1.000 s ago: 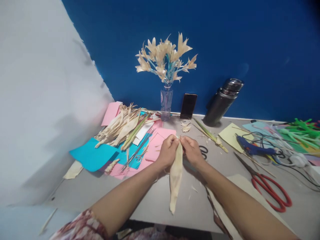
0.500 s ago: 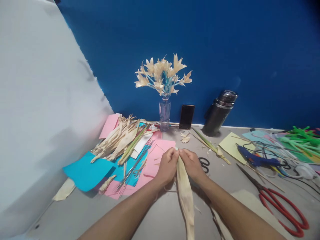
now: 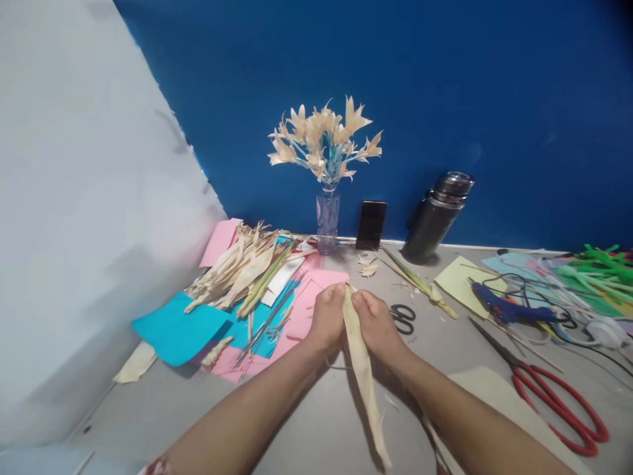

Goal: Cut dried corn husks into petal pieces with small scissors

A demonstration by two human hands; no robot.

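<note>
A long, pale dried corn husk hangs down between my hands, its narrow end toward me over the grey table. My left hand is closed on the husk's upper end. My right hand is closed at the same end, thumb close to the left one. The fingertips are partly hidden, so the exact pinch cannot be made out. Just right of my right hand lie the black handles of small scissors, the rest of them covered by the hand.
Left lie a husk pile, blue paper and pink paper. Husk flowers stand in a clear bottle, beside a phone and a flask. Right are a glue gun and red-handled scissors.
The husk's lower end has swung up into view and looks narrower, turned more edge-on. My hands have shifted slightly left and a little apart. The whole view has tilted slightly.
</note>
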